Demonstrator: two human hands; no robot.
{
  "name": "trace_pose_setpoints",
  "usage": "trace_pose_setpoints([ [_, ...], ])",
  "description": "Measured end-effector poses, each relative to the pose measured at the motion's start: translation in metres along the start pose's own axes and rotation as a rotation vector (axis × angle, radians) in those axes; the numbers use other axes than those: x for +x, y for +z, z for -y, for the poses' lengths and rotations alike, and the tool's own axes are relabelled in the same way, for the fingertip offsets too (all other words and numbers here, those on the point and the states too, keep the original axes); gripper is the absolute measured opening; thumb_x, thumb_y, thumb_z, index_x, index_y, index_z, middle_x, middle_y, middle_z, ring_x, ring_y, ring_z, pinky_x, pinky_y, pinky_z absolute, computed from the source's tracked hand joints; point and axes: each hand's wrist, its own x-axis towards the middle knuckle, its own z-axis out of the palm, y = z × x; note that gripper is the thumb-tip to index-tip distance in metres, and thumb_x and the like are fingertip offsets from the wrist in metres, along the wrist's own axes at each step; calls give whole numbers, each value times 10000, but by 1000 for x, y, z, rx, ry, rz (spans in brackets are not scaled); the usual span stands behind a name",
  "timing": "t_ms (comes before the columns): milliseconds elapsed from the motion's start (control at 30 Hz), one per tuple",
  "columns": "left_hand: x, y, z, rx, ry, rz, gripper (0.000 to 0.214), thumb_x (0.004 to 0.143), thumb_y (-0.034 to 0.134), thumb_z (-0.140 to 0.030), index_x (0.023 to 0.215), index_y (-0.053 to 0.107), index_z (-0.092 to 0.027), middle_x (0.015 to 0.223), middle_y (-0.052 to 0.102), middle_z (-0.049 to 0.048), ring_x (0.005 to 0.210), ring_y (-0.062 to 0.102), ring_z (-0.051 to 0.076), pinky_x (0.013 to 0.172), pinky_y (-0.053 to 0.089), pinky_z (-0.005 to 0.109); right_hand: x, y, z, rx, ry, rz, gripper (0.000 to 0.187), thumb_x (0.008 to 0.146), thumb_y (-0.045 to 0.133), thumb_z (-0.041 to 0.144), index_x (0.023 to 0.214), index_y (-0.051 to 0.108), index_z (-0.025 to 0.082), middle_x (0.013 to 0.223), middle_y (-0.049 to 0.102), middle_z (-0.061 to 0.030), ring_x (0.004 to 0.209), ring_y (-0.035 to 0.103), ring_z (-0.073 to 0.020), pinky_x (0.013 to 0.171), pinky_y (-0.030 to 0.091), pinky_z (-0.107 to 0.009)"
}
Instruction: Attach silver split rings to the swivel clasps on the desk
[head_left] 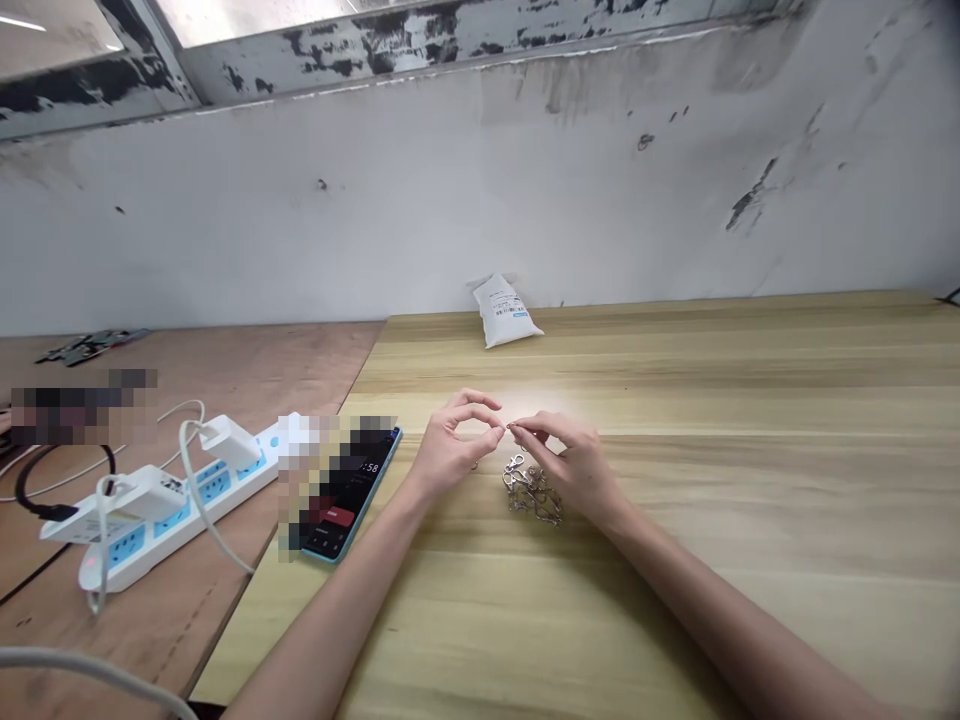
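Thumb and fingertips come together on my left hand [459,440], closed in a pinch. What those fingertips hold, if anything, is too small to make out. Right beside them, my right hand [566,455] is closed, pinching a small dark metal piece [511,427] between thumb and forefinger. The two hands' fingertips nearly meet above the wooden tabletop. A heap of silvery metal clasps [531,492] lies just below, partly beside my right hand. Another tiny metal bit [474,465] shows under my left hand; whether it lies on the table or hangs, I cannot tell.
A phone [349,500] with its screen lit lies left of my left forearm. Further left, a white power strip [187,525] with plugged-in chargers and cables rests on a brownish surface [315,350]. A white labelled packet [506,312] lies near the wall [420,220].
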Motion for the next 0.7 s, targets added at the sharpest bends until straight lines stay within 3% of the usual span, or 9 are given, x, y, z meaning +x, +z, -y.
trace_pose_setpoints([
  [300, 0, -1, 4, -49, -29, 18, 120, 801, 646, -284, 716, 639, -199, 1065, 634, 61, 1114, 564, 235, 919, 469, 387, 0, 1, -1, -31, -17, 15, 214, 943, 537, 343, 865, 702, 233, 711, 691, -19, 603, 565, -158, 651, 431, -316],
  [567, -1, -2, 2, -233, -55, 134, 104, 810, 662, -291, 754, 647, -205, 1144, 629, 64, 1153, 562, 226, 1016, 417, 425, 0, 2, -2, -3, -9, 39, 222, 950, 520, 330, 881, 704, 226, 748, 710, -33, 626, 594, -165, 643, 446, -310],
  [700, -2, -3, -1, -303, -71, 158, 78, 809, 666, -275, 757, 661, -216, 1176, 622, 65, 1168, 557, 234, 983, 442, 423, 0, 2, -2, -8, -8, 52, 229, 951, 517, 329, 876, 705, 224, 728, 701, -30, 609, 580, -162, 636, 440, -307],
])
